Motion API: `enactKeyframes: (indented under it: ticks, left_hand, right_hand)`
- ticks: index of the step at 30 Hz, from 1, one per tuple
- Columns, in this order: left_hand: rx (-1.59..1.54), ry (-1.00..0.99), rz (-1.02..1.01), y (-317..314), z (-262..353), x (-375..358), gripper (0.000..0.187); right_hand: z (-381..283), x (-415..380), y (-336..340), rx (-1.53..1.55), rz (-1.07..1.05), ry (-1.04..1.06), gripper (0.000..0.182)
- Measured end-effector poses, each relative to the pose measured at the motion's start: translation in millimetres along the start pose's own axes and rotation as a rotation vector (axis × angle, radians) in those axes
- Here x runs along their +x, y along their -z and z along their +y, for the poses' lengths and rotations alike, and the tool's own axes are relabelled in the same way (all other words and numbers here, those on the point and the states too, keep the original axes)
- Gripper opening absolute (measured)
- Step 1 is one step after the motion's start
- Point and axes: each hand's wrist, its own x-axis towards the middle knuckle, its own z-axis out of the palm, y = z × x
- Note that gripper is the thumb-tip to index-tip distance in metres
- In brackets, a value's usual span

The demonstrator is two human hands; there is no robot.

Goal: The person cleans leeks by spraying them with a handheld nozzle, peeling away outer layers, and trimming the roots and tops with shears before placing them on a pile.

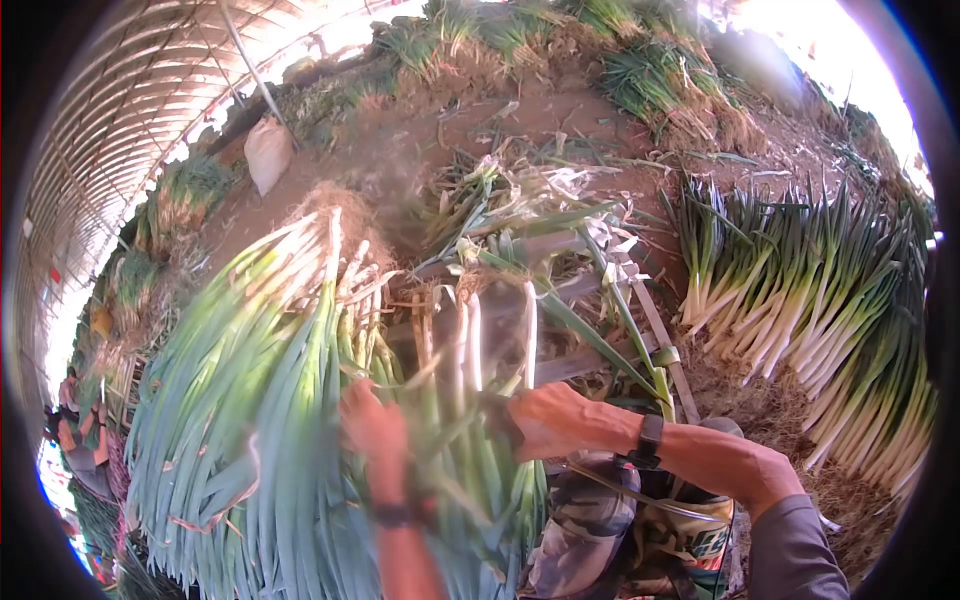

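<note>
A large heap of green onions (260, 370) fills the left and middle, its pale roots toward the top and green leaves toward the bottom. My left hand (375, 425) is over the leaves at the heap's right part, blurred by motion; its fingers cannot be made out. My right hand (550, 418), with a dark watch (648, 440) on its wrist, is curled at the leaves of several onion stalks (470, 335) whose white ends point up. What its fingers hold is too blurred to tell.
Behind the hands lie loose leaves and peelings (520, 215) around a wooden slat (662, 340). Rows of onions (800, 290) lie at the right, with more bundles (670, 85) at the back. A pale sack (268, 155) stands at the upper left. Another person (85, 430) is at the far left.
</note>
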Motion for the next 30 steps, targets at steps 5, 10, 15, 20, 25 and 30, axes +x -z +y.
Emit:
enactKeyframes:
  ticks: [5, 10, 15, 20, 25, 30]
  left_hand:
    - [-0.202, -0.214, -0.240, -39.0, 10.1, -80.3, 0.037]
    - [-0.131, -0.090, -0.425, -52.7, 23.6, -117.3, 0.025]
    - [-0.015, 0.047, -0.640, -66.4, 25.2, -99.2, 0.029]
    - [0.022, 0.212, -0.706, -67.1, 41.6, -84.5, 0.042]
    - [-0.006, 0.315, -0.820, -60.6, 50.9, -69.0, 0.051]
    - [-0.258, 0.360, -0.735, -77.6, 28.4, -78.5, 0.060]
  right_hand:
    - [23.1, 24.1, -15.3, -0.067, 0.088, -0.031, 0.030]
    - [38.1, 45.2, -12.9, -0.130, 0.083, -0.097, 0.052]
    - [57.6, 71.6, -19.6, -0.111, 0.131, -0.151, 0.042]
    - [60.5, 87.1, -4.8, -0.107, 0.160, -0.196, 0.035]
    - [61.4, 85.1, 3.0, -0.061, 0.136, -0.214, 0.039]
    - [44.1, 38.9, 19.7, 0.015, 0.001, -0.151, 0.054]
